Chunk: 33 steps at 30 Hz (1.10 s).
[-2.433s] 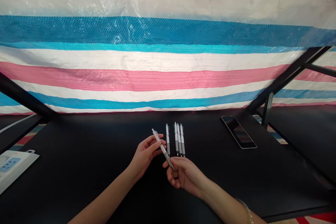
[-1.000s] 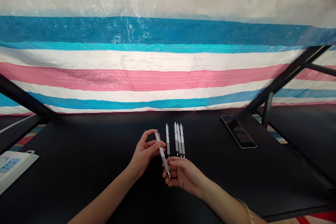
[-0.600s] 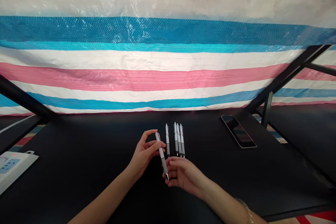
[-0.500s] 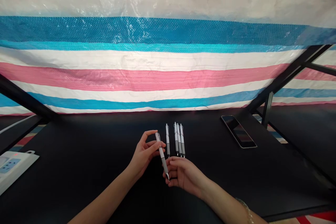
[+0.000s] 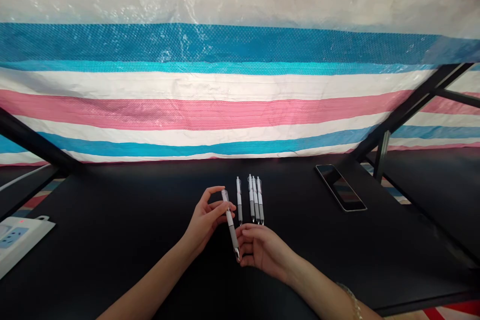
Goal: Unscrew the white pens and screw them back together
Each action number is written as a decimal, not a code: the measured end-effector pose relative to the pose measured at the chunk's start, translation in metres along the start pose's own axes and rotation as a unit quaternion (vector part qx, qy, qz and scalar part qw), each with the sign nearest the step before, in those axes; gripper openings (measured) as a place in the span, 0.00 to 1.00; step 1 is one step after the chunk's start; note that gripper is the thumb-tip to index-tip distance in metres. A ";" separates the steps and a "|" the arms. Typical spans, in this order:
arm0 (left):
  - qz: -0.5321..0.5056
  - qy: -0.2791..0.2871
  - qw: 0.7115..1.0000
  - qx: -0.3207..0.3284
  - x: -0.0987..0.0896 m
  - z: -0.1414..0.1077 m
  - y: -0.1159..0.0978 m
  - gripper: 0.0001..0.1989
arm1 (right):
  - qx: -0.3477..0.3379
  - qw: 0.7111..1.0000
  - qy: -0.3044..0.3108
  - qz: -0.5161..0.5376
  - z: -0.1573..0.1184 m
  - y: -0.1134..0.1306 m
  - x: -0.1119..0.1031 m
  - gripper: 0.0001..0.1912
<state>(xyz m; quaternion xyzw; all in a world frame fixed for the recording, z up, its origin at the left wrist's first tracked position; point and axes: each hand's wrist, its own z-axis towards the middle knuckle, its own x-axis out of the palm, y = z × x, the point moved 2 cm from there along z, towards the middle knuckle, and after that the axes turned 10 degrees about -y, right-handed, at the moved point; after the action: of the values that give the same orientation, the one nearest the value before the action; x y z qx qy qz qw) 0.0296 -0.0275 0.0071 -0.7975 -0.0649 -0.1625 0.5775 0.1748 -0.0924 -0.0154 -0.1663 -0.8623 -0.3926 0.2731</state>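
A white pen with a grey grip (image 5: 231,230) is held slanting in my left hand (image 5: 204,220), between thumb and fingers. The index finger rests on its top end. The metal tip points down towards me. Close beside that tip is my right hand (image 5: 262,250), its fingers curved and apart, holding nothing. Whether its fingertips touch the pen I cannot tell. Just beyond my hands, a single similar pen (image 5: 239,197) lies on the black table (image 5: 150,280). Right of it, three more pens (image 5: 256,197) lie side by side.
A dark phone (image 5: 340,187) lies at the right of the table. A white power strip (image 5: 28,245) sits at the left edge. Behind the table hangs a striped plastic sheet (image 5: 225,115), with black frame bars (image 5: 390,125) at both sides.
The lower end of the held pen has swung slightly left, away from my right fingers. Both hands stay nearly in place.
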 end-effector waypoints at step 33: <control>0.002 -0.005 1.000 -0.004 0.001 -0.001 -0.002 0.23 | 0.002 1.000 -0.003 -0.007 0.000 0.001 0.002 0.11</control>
<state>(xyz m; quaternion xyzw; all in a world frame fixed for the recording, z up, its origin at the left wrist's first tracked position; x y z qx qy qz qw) 0.0294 -0.0279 0.0098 -0.8005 -0.0654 -0.1573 0.5746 0.1739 -0.0915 -0.0138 -0.1609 -0.8651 -0.3922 0.2682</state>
